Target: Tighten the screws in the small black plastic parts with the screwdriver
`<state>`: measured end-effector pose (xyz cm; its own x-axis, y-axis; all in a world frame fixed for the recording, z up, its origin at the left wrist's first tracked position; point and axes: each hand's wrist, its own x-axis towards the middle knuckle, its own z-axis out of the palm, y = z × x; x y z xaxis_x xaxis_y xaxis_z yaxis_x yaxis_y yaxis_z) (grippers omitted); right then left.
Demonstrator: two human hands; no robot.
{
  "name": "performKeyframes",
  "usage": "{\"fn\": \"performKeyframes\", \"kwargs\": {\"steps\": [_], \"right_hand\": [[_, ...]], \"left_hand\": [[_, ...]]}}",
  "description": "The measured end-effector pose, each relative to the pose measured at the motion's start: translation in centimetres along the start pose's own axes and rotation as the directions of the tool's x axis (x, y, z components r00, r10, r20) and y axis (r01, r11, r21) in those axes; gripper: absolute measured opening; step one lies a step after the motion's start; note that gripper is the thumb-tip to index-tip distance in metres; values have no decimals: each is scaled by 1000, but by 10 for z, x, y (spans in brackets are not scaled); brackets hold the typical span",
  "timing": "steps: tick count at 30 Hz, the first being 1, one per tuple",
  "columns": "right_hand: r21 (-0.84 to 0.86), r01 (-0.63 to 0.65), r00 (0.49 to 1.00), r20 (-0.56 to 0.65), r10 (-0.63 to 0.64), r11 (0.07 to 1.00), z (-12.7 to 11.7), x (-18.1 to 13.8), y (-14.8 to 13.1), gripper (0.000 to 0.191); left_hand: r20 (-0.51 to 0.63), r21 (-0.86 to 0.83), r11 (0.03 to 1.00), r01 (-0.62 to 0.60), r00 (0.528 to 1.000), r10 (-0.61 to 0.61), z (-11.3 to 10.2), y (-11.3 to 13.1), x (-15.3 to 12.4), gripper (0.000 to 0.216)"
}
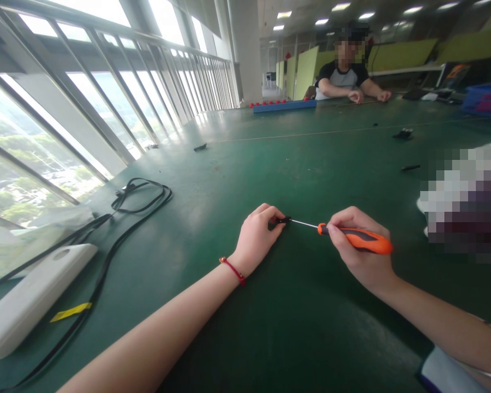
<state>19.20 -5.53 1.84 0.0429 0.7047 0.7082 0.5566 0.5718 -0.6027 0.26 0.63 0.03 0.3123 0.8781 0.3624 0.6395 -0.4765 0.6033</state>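
My left hand (258, 237) rests low over the green table (245, 164), its fingers closed on a small black part (285, 220) whose exact kind I cannot make out. In my right hand (362, 256) is a screwdriver (364, 240) with an orange and black handle. Its thin metal shaft points left, and the tip meets the right end of the black part. Most of that part is hidden by my left fingers.
At the left lie a white power strip (36, 300), a looped black cable (141, 204) and a yellow tag (71, 312). A blue tray (284, 106) with red pieces stands far back, near a seated person (343, 76). A blue basket (485, 101) sits at the far right.
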Motion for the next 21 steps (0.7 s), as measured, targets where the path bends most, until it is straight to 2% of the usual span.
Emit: {"fn": "performKeyframes", "kwargs": {"steps": [17,21], "right_hand": [[79,-110,992,74,105,991,1,0,2,13],[101,-131,991,35,128,986,3,-1,5,9]], "left_hand": [[9,-10,1000,-7,1000,7,-1,-1,0,7],[10,-20,1000,-19,1000,20,0,-1,0,8]]}}
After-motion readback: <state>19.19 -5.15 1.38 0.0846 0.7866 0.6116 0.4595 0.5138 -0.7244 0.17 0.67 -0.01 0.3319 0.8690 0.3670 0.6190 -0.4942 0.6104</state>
